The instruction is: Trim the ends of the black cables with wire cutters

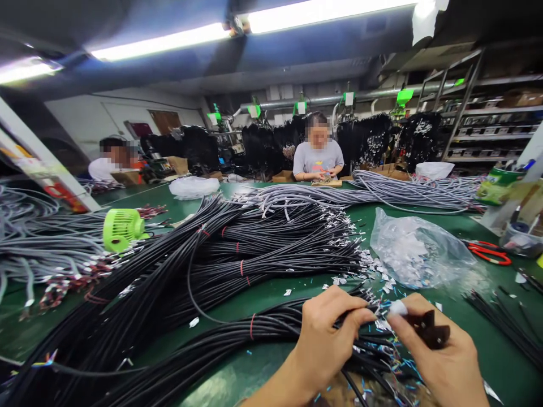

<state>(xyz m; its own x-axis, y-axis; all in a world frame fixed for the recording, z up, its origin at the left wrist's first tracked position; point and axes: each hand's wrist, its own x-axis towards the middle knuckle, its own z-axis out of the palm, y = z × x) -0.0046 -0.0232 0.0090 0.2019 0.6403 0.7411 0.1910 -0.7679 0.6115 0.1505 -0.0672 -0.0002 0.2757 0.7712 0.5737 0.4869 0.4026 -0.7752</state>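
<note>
My left hand is closed in a pinch on the end of a black cable, above a banded bundle of black cables. Close by on the right, my right hand is closed around a small tool with dark brown handles; its working end is hidden. A white wrap covers a fingertip of that hand. Below and between the hands, stripped cable ends show blue, white and yellow wires. Small white scraps lie scattered beyond my hands.
Several black cable bundles with red bands cover the green table. A clear plastic bag, orange-handled scissors and loose black cables lie right. Grey cables and a green fan stand farther off. A co-worker sits opposite.
</note>
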